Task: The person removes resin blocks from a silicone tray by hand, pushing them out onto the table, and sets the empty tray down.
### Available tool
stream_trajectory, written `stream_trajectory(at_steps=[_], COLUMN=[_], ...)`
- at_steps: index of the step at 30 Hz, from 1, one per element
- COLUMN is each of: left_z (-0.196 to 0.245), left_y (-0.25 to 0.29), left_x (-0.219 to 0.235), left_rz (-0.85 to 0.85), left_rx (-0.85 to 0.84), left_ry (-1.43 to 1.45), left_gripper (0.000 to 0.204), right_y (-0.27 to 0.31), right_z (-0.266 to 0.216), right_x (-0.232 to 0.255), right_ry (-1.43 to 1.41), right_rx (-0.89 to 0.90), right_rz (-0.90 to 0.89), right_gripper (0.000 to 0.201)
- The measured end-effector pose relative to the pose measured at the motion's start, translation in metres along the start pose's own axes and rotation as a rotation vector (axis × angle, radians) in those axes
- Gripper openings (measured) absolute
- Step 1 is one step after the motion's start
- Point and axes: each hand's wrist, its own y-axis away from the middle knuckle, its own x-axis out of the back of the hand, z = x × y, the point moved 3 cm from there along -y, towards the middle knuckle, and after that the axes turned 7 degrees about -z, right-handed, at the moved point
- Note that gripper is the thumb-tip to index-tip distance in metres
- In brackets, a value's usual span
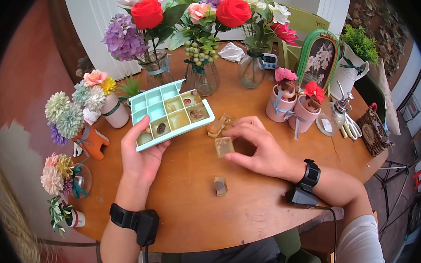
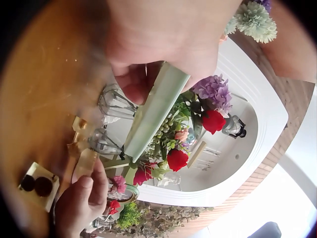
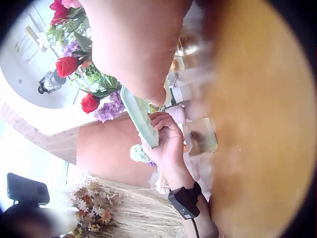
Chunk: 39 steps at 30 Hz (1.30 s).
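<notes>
My left hand (image 1: 142,152) grips a mint-green compartment tray (image 1: 174,135) by its near left edge, tilted above the table. Several compartments hold yellowish see-through blocks, some with dark items inside, such as the block (image 1: 160,128) near my thumb; other compartments show bare green. In my right hand (image 1: 260,150) a clear amber cube (image 1: 224,147) is pinched between thumb and fingers, right of the tray. Just behind it lie more amber blocks (image 1: 215,128) on the wood. Nearer my body stands a single block (image 1: 220,186) with a dark core, seen larger in the right wrist view.
Glass vases (image 1: 251,71) of artificial flowers line the back of the wooden table (image 1: 177,210). Small flower pots stand at the left. Two pink pots (image 1: 281,103) with dolls, a green-framed picture (image 1: 318,57), a spray bottle and scissors (image 1: 351,126) occupy the right.
</notes>
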Motion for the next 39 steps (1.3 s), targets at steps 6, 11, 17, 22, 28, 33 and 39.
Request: stream_trajectory(at_steps=[6, 11, 17, 22, 28, 33, 39], left_z=[-0.005, -0.022, -0.035, -0.037, -0.033, -0.035, -0.037], left_y=[0.001, 0.004, 0.017, 0.024, 0.024, 0.027, 0.031], left_x=[-0.002, -0.011, -0.029, -0.038, -0.036, -0.04, -0.045], left_rz=[-0.043, -0.112, -0.293, -0.35, -0.286, -0.264, -0.369], left_rx=[0.038, 0.114, 0.227, 0.166, 0.197, 0.114, 0.126], left_ry=[-0.035, -0.096, -0.162, -0.239, -0.177, -0.205, -0.263], left_gripper=[0.036, 0.039, 0.049, 0.055, 0.05, 0.047, 0.05], right_y=[0.001, 0.001, 0.005, 0.005, 0.006, 0.003, 0.005], right_z=[0.003, 0.006, 0.021, 0.019, 0.017, 0.015, 0.026], right_x=[-0.003, 0.002, -0.005, -0.008, -0.008, -0.005, -0.014], right_ry=[0.004, -0.142, -0.396, -0.552, -0.573, -0.623, -0.968], right_rx=[0.022, -0.018, -0.173, -0.197, -0.281, -0.356, -0.41], right_rz=[-0.016, 0.159, 0.263, 0.201, 0.108, 0.113, 0.061], right_gripper=[0.044, 0.042, 0.041, 0.035, 0.03, 0.028, 0.035])
